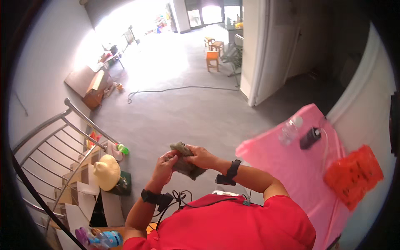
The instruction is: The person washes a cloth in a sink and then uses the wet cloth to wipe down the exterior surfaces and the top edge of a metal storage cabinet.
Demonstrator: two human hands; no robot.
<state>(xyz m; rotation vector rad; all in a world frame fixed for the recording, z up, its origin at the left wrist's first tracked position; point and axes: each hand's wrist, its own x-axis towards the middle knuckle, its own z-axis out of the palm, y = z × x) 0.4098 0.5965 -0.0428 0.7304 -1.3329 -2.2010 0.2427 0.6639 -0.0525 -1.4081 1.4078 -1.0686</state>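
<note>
In front of my chest I hold a crumpled grey-green cloth [188,166], bunched up between both hands. My left hand [163,168] is closed on its left edge, with the fingers bent and the thumb pressed on it. From above and the right, my right hand [201,157] grips the cloth, its fingers curled over the top. Part of the cloth hangs below the hands, and the folds inside the grip are hidden. Black straps with small devices sit on both my wrists, with dark cables near the left one.
At right, a pink-covered table [271,166] bears a clear plastic bottle [287,132], a black power bank [310,138] and a red plastic bag [354,177]. To the left are a metal stair railing [50,121] and a straw hat [107,171]. A cable [179,88] crosses the floor near orange stools [212,59].
</note>
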